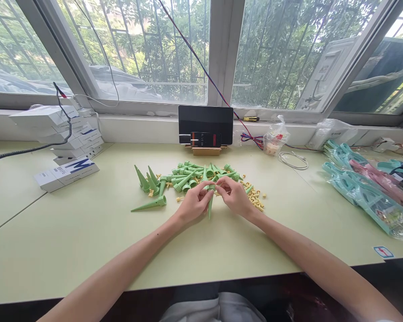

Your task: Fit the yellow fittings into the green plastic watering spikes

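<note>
Spike (210,207) (one) in left hand (194,203)

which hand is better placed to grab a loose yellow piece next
Probably the right hand: it is beside the thickest scatter of yellow pieces, while the left hand holds a green spike.

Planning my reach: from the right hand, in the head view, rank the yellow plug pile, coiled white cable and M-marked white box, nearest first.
1. Yellow plug pile: just right of the right hand.
2. Coiled white cable: farther right and back.
3. M-marked white box: far left.
</note>
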Demonstrator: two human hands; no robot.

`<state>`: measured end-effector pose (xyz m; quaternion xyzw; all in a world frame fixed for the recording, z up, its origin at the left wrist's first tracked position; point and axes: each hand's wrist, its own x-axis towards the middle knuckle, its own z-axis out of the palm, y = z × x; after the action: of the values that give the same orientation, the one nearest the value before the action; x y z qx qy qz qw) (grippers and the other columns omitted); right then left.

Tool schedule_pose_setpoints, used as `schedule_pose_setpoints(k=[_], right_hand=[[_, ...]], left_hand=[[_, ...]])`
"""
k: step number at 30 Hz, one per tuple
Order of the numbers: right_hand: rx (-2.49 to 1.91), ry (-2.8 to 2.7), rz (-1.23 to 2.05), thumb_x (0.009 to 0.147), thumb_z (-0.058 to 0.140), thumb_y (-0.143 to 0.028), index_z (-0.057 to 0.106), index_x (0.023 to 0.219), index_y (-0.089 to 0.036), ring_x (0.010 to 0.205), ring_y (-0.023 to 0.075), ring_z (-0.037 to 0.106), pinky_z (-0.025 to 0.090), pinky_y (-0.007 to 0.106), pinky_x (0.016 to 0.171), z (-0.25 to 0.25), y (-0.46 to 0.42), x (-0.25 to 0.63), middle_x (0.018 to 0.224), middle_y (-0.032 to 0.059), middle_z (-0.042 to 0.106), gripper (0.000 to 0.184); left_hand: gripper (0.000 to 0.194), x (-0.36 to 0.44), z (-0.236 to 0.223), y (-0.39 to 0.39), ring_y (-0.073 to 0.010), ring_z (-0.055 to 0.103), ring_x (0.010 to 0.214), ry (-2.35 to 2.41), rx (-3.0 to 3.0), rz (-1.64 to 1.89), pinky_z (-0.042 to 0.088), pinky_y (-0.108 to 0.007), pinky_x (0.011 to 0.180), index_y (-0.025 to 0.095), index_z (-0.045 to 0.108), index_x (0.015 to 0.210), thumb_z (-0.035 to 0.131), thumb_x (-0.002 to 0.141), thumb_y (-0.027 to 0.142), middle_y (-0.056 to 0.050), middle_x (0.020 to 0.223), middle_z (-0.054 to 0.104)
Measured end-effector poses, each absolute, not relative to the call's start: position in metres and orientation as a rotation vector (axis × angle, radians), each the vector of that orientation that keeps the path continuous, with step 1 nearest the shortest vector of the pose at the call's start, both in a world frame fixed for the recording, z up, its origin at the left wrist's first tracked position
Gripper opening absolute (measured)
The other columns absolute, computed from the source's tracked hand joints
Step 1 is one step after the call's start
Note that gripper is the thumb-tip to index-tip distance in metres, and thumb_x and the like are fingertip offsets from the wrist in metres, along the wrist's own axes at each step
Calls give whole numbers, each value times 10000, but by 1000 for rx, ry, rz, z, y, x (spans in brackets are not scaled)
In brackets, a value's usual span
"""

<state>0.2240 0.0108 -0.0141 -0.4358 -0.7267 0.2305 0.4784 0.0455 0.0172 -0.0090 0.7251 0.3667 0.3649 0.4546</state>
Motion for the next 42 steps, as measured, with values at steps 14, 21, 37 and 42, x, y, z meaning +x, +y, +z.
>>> schedule_pose_setpoints(k=[14,21,37,42], right_hand=[[-1027,-2019,164,964,562,-318,586,1060,-183,582,133,535,466,280,612,-23,15,229,936,71,668,167],[-1077,-2114,48,964,554,-248,567,1127,-191,626,157,579,473,289,635,-21,14,230,965,77,656,173],[-1086,-2176,-155,1005,476,-249,600,1033,-182,724,184,631,421,259,570,-23,15,230,909,85,672,144],[-1101,-2201,-169,1008,473,-245,598,1025,-173,718,187,633,403,262,565,-24,16,231,900,84,676,145]], left_hand=[[406,44,-5,24,-70,371,348,989,1457,978,304,-186,352,195,597,1173,618,863,457,40,529,569],[410,46,-5,25,-65,340,341,984,1394,978,273,-183,338,191,603,1161,641,843,447,47,504,551],[371,47,-4,22,-70,320,350,978,1406,980,272,-171,343,190,597,1135,636,846,419,93,429,410],[366,47,-8,24,-68,330,354,983,1436,974,281,-170,341,187,587,1145,624,860,412,78,457,461]])
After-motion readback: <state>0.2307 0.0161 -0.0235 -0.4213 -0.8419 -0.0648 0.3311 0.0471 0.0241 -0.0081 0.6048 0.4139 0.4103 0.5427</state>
